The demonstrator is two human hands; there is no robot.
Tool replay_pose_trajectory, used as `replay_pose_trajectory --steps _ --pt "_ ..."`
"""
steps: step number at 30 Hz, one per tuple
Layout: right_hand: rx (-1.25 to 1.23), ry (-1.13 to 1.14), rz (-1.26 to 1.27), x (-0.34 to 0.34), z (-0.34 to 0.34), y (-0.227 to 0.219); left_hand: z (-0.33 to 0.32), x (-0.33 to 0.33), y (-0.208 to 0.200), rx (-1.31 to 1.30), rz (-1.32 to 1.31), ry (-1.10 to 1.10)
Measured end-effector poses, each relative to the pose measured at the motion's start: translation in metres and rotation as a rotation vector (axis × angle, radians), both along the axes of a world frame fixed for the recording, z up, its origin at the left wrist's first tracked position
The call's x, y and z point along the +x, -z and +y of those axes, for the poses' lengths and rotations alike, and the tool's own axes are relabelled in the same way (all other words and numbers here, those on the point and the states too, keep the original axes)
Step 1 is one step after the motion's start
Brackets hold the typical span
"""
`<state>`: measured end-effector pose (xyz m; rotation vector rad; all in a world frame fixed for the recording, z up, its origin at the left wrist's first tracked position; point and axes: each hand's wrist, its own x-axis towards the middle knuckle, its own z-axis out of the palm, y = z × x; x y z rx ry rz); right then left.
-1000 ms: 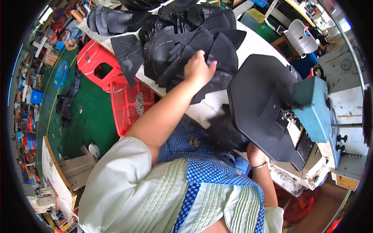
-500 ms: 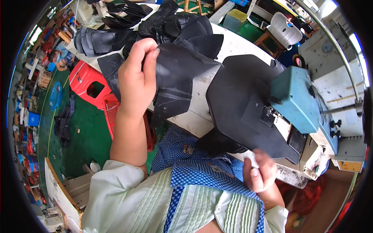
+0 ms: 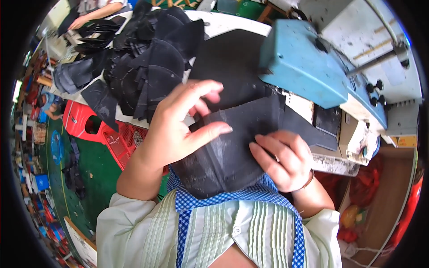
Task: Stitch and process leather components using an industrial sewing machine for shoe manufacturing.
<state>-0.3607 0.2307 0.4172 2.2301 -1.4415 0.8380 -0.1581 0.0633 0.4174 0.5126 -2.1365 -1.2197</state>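
A curved black sheet piece (image 3: 219,167) with a seam across it and pale scuffs lies before me, overhanging my lap. My left hand (image 3: 178,125) is over its left side, thumb and fingers spread apart, the thumb close to its surface. With bent fingers my right hand (image 3: 283,161) grips the piece's right side; its thumb is hidden. The far edge of the piece lies against the black work plate (image 3: 228,58), beside the needle area of a blue-green sewing machine head (image 3: 304,62).
Black cut pieces (image 3: 147,67) are heaped on the white table (image 3: 219,21) at the far left. A red plastic chair (image 3: 78,120) stands left of the table. Another person's hand (image 3: 79,21) is at the top left. A blue basin (image 3: 56,147) sits on the green floor.
The piece my left hand was holding up at the left is gone from there. A piece now lies in front of me, my left hand is lower and opened, and my right hand has risen onto it.
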Motion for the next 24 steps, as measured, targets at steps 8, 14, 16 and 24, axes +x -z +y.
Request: replay_pose_trajectory --steps 8,14,16,24 --pt "0.253 0.18 -0.336 -0.017 -0.005 -0.005 0.021 -0.047 0.001 -0.681 -0.299 0.183" --pt "0.273 0.212 -0.141 -0.03 -0.011 -0.001 0.017 -0.046 -0.006 -0.64 -0.336 0.237" --pt "0.271 0.226 -0.171 -0.029 -0.012 0.0 0.015 -0.054 -0.006 -0.639 -0.348 0.238" --pt "0.203 0.251 -0.215 -0.031 -0.017 0.006 0.005 -0.063 -0.005 -0.694 -0.349 0.244"
